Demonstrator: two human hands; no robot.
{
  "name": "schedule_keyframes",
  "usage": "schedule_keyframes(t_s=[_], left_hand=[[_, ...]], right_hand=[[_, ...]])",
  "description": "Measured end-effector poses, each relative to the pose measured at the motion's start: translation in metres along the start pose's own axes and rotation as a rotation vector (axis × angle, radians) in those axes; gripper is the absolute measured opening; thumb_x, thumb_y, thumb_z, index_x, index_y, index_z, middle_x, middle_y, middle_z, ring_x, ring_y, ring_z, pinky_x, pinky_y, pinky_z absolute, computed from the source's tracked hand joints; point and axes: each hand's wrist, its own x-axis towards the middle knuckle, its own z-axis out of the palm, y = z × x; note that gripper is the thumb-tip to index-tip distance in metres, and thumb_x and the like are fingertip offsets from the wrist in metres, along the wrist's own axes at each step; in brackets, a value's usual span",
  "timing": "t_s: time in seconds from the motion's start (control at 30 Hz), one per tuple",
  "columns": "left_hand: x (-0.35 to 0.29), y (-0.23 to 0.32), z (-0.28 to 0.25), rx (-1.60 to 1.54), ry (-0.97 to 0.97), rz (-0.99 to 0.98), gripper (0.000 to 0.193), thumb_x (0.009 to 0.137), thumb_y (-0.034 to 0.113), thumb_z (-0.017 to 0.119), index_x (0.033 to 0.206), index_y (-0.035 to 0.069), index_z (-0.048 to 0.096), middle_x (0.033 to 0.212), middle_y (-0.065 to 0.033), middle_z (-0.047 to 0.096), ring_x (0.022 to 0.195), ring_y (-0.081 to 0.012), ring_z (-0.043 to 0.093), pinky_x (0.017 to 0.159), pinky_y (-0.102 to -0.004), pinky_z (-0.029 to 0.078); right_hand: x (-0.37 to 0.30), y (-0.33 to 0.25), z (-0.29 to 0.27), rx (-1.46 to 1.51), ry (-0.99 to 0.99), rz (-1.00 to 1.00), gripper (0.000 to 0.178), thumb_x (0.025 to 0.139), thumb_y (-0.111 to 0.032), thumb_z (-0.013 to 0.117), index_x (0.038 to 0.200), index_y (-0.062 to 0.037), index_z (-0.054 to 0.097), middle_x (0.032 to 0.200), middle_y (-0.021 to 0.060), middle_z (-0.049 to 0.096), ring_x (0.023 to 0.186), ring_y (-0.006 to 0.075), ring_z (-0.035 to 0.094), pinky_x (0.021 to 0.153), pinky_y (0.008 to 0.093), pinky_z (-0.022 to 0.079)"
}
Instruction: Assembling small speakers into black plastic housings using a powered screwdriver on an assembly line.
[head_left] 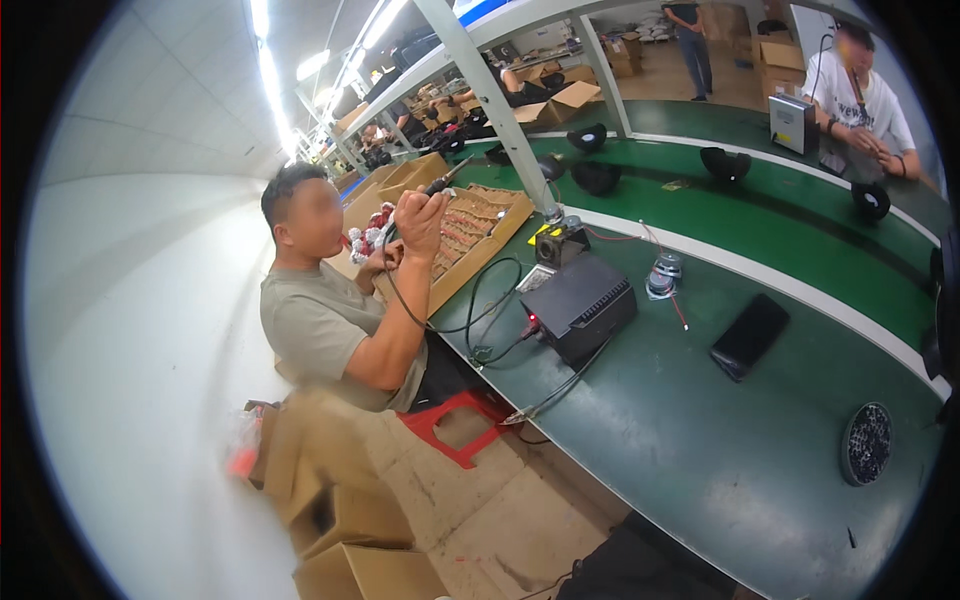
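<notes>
Neither of my hands shows in the head view; only dark cloth (650, 565) appears at the lower edge. On the green bench (640, 440) in front of me lies a black phone (750, 337). To its left are a small round speaker (663, 275) with a red lead and a black box-shaped soldering station (578, 308) with a lit red light. A round dish (867, 445) of small dark parts sits at the right. At the left, a seated co-worker (325, 300) holds up a soldering iron (445, 178) in one hand.
Beyond the bench runs a green conveyor (640, 200) carrying black rounded housings (725, 163). A metal post (490, 100) rises at the bench's far edge. Cardboard boxes (340, 510) stand on the floor at left, near a red stool (460, 425). Another person (865, 110) sits across the conveyor.
</notes>
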Motion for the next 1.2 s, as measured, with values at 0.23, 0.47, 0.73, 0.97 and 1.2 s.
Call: schedule_keyframes(t_s=[0.23,0.47,0.73,0.97,1.2], left_hand=[[0.082,0.048,-0.024,0.017,-0.253,-0.025,0.048,0.109,0.028,0.043,0.149,0.001,0.046,0.146,-0.0205,0.051,0.14,-0.0302,0.047,0.116,-0.0468,0.035],[0.222,0.135,-0.035,0.131,-0.746,-0.196,0.049,0.109,0.029,0.043,0.149,0.001,0.045,0.147,-0.0207,0.051,0.141,-0.0303,0.046,0.117,-0.0467,0.035],[0.278,0.188,-0.013,0.161,-0.927,-0.25,0.049,0.11,0.029,0.043,0.15,0.001,0.044,0.149,-0.0209,0.05,0.142,-0.0305,0.045,0.117,-0.0466,0.034],[0.287,0.322,0.118,0.533,-1.278,0.228,0.056,0.109,0.027,0.045,0.155,-0.003,0.032,0.158,-0.0211,0.038,0.151,-0.0306,0.031,0.122,-0.0454,0.027],[0.334,0.322,0.2,0.074,-1.041,0.115,0.048,0.105,0.018,0.051,0.147,-0.004,0.043,0.148,-0.0237,0.048,0.144,-0.0356,0.041,0.118,-0.0477,0.033]], right_hand=[[-0.066,0.021,0.034,0.136,0.064,0.177,0.041,0.103,-0.034,0.051,0.127,-0.007,0.07,0.131,0.0108,0.069,0.12,0.0296,0.064,0.108,0.0399,0.046],[-0.157,-0.048,0.172,0.546,0.16,0.464,0.041,0.104,-0.034,0.05,0.126,-0.0067,0.07,0.131,0.0105,0.069,0.12,0.0299,0.064,0.108,0.04,0.046],[-0.232,-0.108,0.12,0.705,0.208,0.417,0.042,0.105,-0.036,0.05,0.128,-0.0066,0.07,0.133,0.0112,0.068,0.121,0.0308,0.064,0.107,0.0387,0.047],[-0.36,-0.165,-0.035,0.848,1.086,-0.384,0.031,0.096,-0.011,0.071,0.125,0.0005,0.068,0.113,0.0099,0.075,0.095,0.0174,0.072,0.09,0.0332,0.057],[-0.379,-0.107,-0.077,0.961,1.721,-0.157,0.025,0.096,-0.01,0.071,0.116,0.0029,0.067,0.097,0.0115,0.075,0.09,0.0171,0.072,0.08,0.0319,0.058]])
